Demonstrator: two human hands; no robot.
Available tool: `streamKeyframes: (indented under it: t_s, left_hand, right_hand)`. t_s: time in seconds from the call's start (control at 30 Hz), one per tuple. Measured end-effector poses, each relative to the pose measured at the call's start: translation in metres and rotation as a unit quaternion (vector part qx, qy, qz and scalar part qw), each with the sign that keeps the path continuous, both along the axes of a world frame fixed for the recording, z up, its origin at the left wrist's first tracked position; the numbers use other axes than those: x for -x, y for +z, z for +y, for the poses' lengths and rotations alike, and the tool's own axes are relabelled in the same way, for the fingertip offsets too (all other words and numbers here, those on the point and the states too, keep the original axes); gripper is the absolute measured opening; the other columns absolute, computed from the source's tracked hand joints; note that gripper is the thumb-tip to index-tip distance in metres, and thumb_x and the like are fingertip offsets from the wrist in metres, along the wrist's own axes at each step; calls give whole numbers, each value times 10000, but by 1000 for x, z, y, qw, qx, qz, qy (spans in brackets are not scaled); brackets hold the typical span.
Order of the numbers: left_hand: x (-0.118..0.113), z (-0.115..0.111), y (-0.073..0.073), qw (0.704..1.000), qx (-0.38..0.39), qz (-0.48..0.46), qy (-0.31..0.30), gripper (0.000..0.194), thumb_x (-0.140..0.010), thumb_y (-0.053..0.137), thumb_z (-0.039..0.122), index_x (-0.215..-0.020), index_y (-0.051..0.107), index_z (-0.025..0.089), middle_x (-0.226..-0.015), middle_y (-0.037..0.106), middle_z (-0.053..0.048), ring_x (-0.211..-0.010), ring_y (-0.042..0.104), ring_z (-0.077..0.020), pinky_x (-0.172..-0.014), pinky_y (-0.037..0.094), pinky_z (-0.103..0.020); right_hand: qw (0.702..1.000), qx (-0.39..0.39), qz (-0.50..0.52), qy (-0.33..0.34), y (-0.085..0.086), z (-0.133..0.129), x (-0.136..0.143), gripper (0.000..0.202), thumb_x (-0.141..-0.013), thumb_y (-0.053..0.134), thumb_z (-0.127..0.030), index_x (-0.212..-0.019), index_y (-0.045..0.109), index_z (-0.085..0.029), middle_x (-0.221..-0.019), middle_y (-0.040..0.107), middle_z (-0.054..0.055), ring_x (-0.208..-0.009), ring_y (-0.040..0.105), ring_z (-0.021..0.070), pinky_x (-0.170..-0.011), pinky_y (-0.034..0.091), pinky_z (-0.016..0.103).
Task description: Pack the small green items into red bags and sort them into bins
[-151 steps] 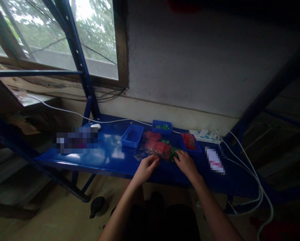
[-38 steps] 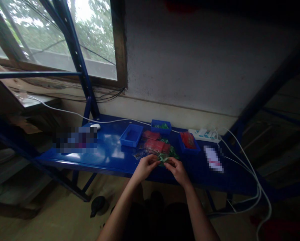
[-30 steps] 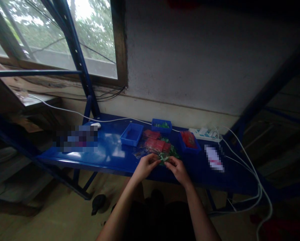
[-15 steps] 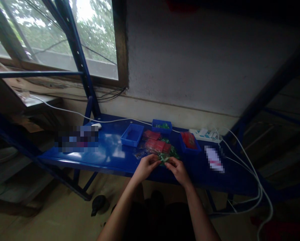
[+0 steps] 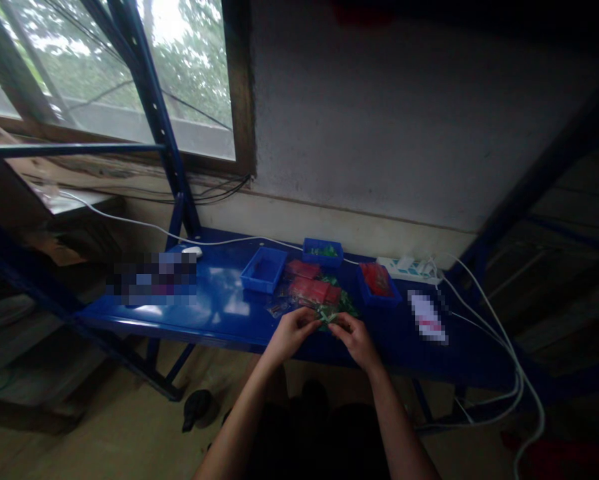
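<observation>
My left hand (image 5: 298, 328) and my right hand (image 5: 350, 333) meet at the table's front edge, fingertips pinched on a small green packet (image 5: 325, 319) between them. Its exact contents are too small to make out. Just beyond my fingers lie several flat red packets (image 5: 309, 289) in clear plastic. More green packets (image 5: 347, 301) are scattered beside them on the right. To the left of the pile rest some clear packets (image 5: 279, 305) with dark bits inside.
Behind the pile stand a blue bin (image 5: 264, 270) with a bare bottom and a blue bin of green pieces (image 5: 323, 252). Rightward is a blue bin of red packets (image 5: 378, 285). A power strip (image 5: 407, 269) with white cables lies near the wall; a blue upright (image 5: 154, 100) rises at left.
</observation>
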State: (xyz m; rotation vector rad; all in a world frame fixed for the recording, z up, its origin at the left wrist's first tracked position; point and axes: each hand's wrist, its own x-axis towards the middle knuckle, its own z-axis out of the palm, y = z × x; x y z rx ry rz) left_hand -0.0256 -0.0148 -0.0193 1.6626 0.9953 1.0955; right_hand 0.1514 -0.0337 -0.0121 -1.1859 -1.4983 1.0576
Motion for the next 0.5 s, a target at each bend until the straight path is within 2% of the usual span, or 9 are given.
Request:
streamKeyframes:
  t_s: [0.5]
  left_hand:
    - [-1, -3, 5, 1000, 11, -3, 7, 244, -777, 613, 374, -794, 610, 131, -690, 636, -13, -633, 561, -139, -586, 417, -224]
  right_hand:
    - [999, -22, -30, -10, -2, 2, -2, 206, -776, 594, -385, -800, 634, -184, -705, 628, 12, -647, 567, 161, -617, 435, 262]
